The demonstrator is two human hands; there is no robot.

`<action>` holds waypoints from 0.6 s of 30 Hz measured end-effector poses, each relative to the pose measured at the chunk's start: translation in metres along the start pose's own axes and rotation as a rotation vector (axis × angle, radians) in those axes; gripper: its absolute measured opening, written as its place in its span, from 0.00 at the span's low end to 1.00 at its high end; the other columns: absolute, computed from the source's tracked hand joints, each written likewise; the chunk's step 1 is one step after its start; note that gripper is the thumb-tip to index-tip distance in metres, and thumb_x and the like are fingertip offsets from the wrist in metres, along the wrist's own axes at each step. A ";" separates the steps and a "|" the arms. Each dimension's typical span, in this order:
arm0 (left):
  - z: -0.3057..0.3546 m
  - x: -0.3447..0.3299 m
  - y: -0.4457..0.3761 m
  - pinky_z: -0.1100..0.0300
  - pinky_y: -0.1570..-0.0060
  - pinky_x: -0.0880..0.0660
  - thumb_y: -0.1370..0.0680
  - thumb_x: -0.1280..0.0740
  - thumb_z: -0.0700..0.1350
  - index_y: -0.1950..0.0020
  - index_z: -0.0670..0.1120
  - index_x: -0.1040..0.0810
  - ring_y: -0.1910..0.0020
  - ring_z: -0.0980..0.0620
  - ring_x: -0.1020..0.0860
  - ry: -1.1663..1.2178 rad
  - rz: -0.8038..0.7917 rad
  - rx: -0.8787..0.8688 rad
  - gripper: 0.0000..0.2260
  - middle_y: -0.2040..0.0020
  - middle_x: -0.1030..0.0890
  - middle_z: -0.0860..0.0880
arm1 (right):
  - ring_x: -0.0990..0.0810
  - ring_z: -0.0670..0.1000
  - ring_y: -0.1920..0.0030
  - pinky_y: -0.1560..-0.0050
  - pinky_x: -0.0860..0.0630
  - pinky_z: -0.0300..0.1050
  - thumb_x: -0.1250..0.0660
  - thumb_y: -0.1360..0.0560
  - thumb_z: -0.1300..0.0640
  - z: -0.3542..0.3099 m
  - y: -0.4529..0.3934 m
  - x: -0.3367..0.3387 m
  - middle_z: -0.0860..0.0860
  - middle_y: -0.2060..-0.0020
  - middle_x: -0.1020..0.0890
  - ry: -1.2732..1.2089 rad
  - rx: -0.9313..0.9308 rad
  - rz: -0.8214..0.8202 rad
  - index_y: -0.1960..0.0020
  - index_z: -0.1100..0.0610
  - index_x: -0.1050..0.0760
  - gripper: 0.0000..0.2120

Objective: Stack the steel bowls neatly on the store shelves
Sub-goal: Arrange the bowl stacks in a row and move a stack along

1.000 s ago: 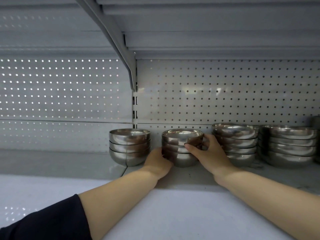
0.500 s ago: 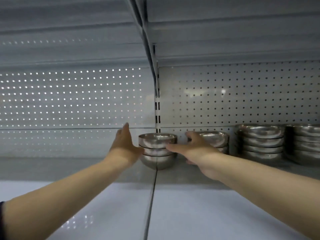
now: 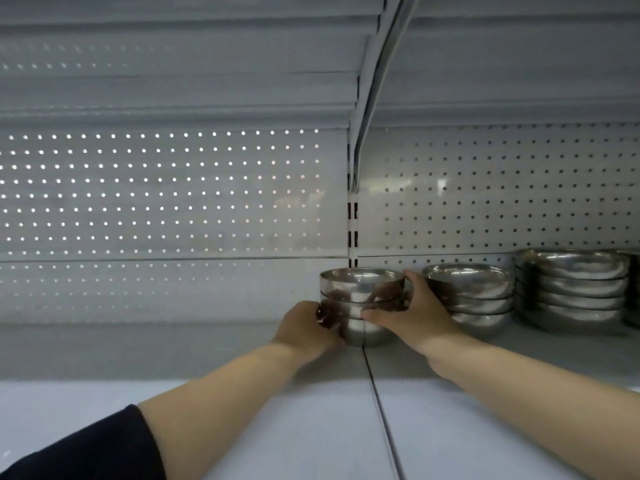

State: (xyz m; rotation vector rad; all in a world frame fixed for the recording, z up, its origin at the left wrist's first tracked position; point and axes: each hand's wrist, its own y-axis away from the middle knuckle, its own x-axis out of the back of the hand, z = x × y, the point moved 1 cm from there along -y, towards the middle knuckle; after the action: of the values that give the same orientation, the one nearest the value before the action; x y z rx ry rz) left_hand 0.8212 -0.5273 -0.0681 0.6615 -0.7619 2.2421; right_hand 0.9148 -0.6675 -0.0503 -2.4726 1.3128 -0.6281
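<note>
Two bare forearms reach up from the bottom of the view, the left one emerging from a dark sleeve (image 3: 86,448). Both hands meet around one stack of steel bowls (image 3: 362,306) standing on the white shelf (image 3: 207,355), right over the seam where two shelf panels join. The left hand (image 3: 304,327) grips the stack low on its left side, fingers curled round the lower bowls. The right hand (image 3: 414,313) clasps the right side, thumb laid across the front at mid-height and fingers wrapped behind toward the rim of the top bowl.

This held stack looks three bowls deep, nested one in another, the top bowl's inside showing nothing but reflections. The metal is polished and mirror-bright, with dark reflections of the hands on its walls.

Just to the right stands a second stack (image 3: 471,296) of wider bowls, close beside the right hand. Farther right is a taller third stack (image 3: 571,289), and the edge of another shows at the frame's border.

Behind them rises the perforated back panel (image 3: 156,192), with a slotted upright (image 3: 352,220) directly behind the held stack.
</note>
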 end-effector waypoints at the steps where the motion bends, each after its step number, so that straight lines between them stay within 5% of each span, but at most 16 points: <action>1: 0.000 -0.001 0.000 0.60 0.54 0.27 0.28 0.34 0.41 0.55 0.40 0.21 0.55 0.48 0.22 -0.033 0.027 -0.017 0.06 0.54 0.18 0.43 | 0.32 0.35 0.61 0.62 0.37 0.27 0.22 0.35 0.56 0.000 0.000 0.001 0.34 0.60 0.33 0.003 0.012 0.004 0.46 0.43 0.41 0.31; 10: -0.009 0.000 -0.005 0.64 0.56 0.29 0.28 0.35 0.38 0.53 0.41 0.21 0.52 0.47 0.21 -0.120 0.157 -0.023 0.06 0.53 0.17 0.44 | 0.31 0.29 0.64 0.68 0.34 0.21 0.22 0.35 0.55 0.002 -0.002 -0.004 0.33 0.60 0.29 0.047 0.051 0.023 0.38 0.44 0.37 0.33; 15: -0.011 0.002 -0.006 0.63 0.56 0.29 0.28 0.34 0.38 0.53 0.42 0.21 0.52 0.46 0.20 -0.128 0.167 -0.017 0.06 0.53 0.17 0.44 | 0.27 0.36 0.58 0.64 0.34 0.24 0.23 0.34 0.54 0.003 -0.004 -0.005 0.33 0.57 0.29 0.083 0.085 -0.004 0.43 0.41 0.37 0.29; 18: -0.011 0.002 -0.006 0.65 0.56 0.30 0.28 0.34 0.38 0.52 0.43 0.21 0.52 0.48 0.20 -0.132 0.142 -0.046 0.07 0.53 0.17 0.46 | 0.26 0.30 0.63 0.67 0.33 0.23 0.24 0.33 0.56 0.006 -0.005 -0.005 0.33 0.61 0.28 0.090 0.102 -0.024 0.50 0.41 0.36 0.23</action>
State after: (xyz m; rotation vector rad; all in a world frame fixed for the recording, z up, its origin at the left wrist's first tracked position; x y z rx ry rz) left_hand 0.8213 -0.5152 -0.0723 0.7602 -0.9491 2.3182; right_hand 0.9185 -0.6605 -0.0547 -2.4064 1.2517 -0.8000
